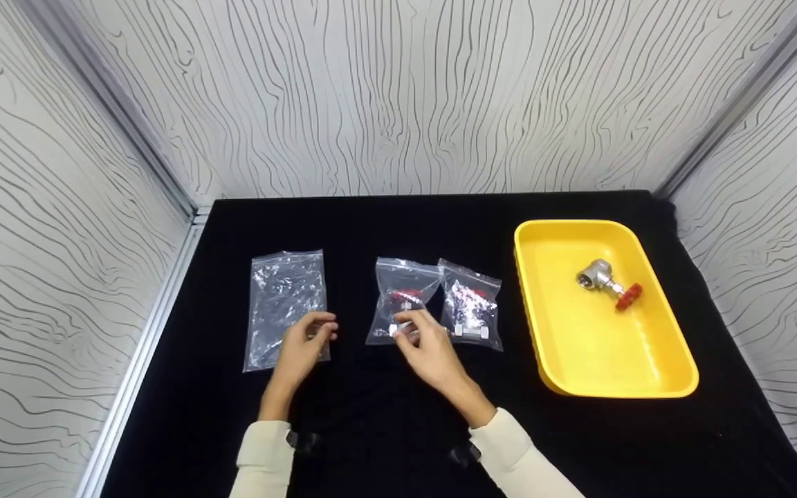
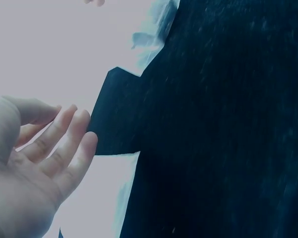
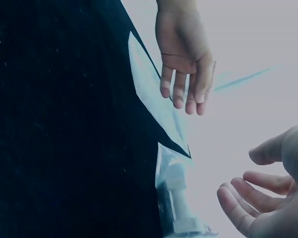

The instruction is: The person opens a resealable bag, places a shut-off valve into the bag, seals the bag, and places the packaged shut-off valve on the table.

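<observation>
My left hand hovers at the right edge of a flat, clear zip bag, its fingers loosely bent and nothing held; the left wrist view shows the hand with fingers apart. Over the lower part of a middle zip bag, my right hand has relaxed, slightly bent fingers. That bag holds a valve with a red handle, partly covered by the hand. Beside it lies another bagged valve. In the right wrist view the right hand has thumb and fingers apart, gripping nothing.
On the right of the black-covered table stands a yellow tray, with an unbagged metal valve with a red handle inside. Patterned panels surround the table at the back and sides.
</observation>
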`<state>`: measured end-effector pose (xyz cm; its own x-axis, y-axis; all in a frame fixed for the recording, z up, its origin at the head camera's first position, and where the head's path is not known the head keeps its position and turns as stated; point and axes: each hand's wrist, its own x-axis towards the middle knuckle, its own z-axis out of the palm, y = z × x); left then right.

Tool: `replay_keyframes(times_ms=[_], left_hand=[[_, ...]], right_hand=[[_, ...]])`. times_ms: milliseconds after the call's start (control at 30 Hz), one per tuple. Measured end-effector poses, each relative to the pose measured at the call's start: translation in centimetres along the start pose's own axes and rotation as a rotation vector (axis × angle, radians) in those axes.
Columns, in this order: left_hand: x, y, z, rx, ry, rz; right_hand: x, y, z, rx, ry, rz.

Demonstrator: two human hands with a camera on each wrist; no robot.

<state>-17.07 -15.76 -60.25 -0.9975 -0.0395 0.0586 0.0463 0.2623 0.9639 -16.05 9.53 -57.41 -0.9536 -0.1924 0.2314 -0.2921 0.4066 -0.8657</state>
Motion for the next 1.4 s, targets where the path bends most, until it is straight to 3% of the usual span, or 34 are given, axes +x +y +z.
replay_keyframes(times_ms=[267, 500, 800, 967, 1167, 1400], left_hand=[[-0.8, -0.8, -2.9, 0.034, 0.060, 0.001], [-1.8, -1.5, -4.6, 0.070, 0.102, -0.002], [-2.4, -2.0, -6.5, 0.106, 0.205, -0.091], [-2.5, -2.2, -7.3, 0.184, 0.263, -0.118], [-2.4, -2.6, -8.0, 0.207, 0.315, -0.121], [-2.4, -3.5, -8.3, 0.269, 0.331, -0.118]], right_hand=[[0.0, -0.1, 2.7, 0.051, -0.107, -0.010], [0.4, 0.2, 4.4, 0.081, -0.150, -0.010], [1.1, 0.3, 5.9, 0.109, -0.198, -0.007], [1.4, 0.3, 6.5, 0.132, -0.224, 0.010], [1.6, 0.4, 7.2, 0.144, -0.249, 0.033], [2.2, 0.3, 8.0, 0.120, -0.283, 0.054]])
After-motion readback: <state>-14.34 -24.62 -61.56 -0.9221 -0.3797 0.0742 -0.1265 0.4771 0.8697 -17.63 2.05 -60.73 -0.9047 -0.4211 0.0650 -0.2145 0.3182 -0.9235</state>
